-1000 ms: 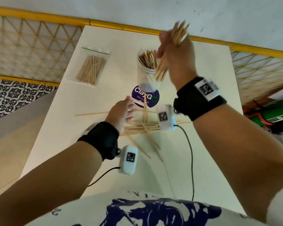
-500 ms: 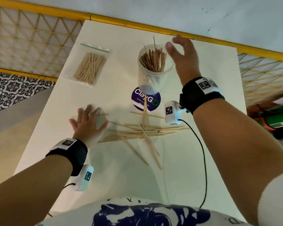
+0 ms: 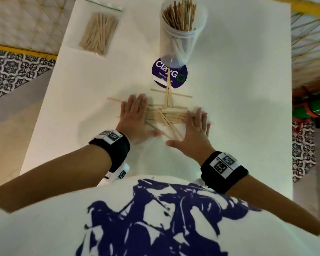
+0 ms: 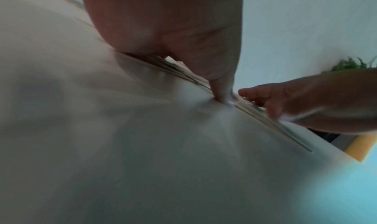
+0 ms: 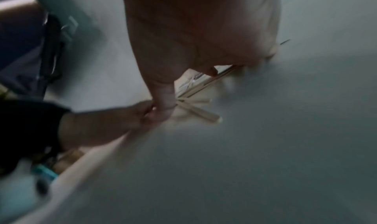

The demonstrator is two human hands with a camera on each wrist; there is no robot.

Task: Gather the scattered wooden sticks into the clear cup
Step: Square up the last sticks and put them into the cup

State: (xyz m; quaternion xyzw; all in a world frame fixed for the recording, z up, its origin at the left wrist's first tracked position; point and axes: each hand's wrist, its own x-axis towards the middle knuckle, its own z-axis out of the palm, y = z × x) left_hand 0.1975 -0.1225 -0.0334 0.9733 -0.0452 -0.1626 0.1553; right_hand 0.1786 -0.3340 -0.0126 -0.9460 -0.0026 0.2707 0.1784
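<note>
Head view: sticks (image 3: 166,115) between flat hands.

Left hand (image 3: 135,115) and right hand (image 3: 193,133) — both flat, fingers straight, palms down, side by side.

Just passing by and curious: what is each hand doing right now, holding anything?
Left hand: open, flat on the scattered sticks, holding nothing.
Right hand: open, flat on the sticks' other side, holding nothing.
</note>
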